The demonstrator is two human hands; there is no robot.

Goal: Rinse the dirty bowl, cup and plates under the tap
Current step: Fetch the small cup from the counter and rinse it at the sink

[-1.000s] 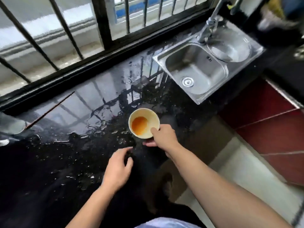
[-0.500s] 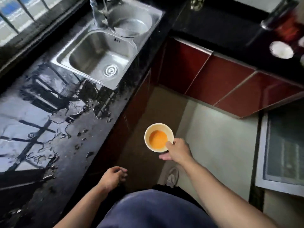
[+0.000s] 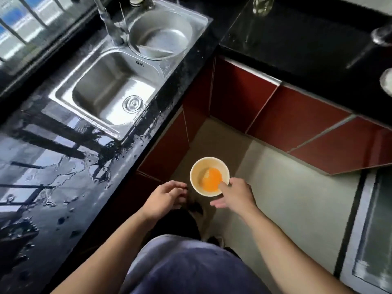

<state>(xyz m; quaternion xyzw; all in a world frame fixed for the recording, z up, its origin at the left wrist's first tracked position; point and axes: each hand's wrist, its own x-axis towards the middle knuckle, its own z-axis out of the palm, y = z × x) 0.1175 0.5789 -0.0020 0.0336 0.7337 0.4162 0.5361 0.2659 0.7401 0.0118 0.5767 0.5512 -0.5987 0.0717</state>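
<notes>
**Bowl in right hand, held off the counter, away from the sink**

- Bowl (image 3: pixel 210 176): small, cream-coloured, roughly upright. There is an orange smear or liquid in the bottom, and the view is too soft to tell which. It could be the cup rather than a bowl; going by shape, I'm calling it a bowl.
- Right hand (image 3: pixel 235 196): pinches the bowl at its near-right rim. The thumb is hooked over the rim on the inside and the fingers reach underneath.
- Left hand (image 3: pixel 163 200): just beside the bowl on its left. The fingers are loosely curled and hold nothing. No contact with the bowl that I can see.
- Bowl position: in the air over the floor (image 3: pixel 286 198), past the counter edge and in front of the red cabinet doors (image 3: pixel 244 96). It is well apart from the sink.
- Sink (image 3: pixel 95 85): stainless steel, set in the black counter (image 3: pixel 53 209), with the drain (image 3: pixel 133 103) visible in the basin floor.
- Tap (image 3: pixel 107 20): stands at the back of the sink. A round steel basin (image 3: pixel 186 39) sits just beside it on the sink's far end.
- The counter near the sink is wet, with puddles (image 3: pixel 53 179) and droplets across the glossy top.
- A second black counter (image 3: pixel 297 39) runs off to the right over the red doors. The items at its far edge are too blurred to identify.
</notes>
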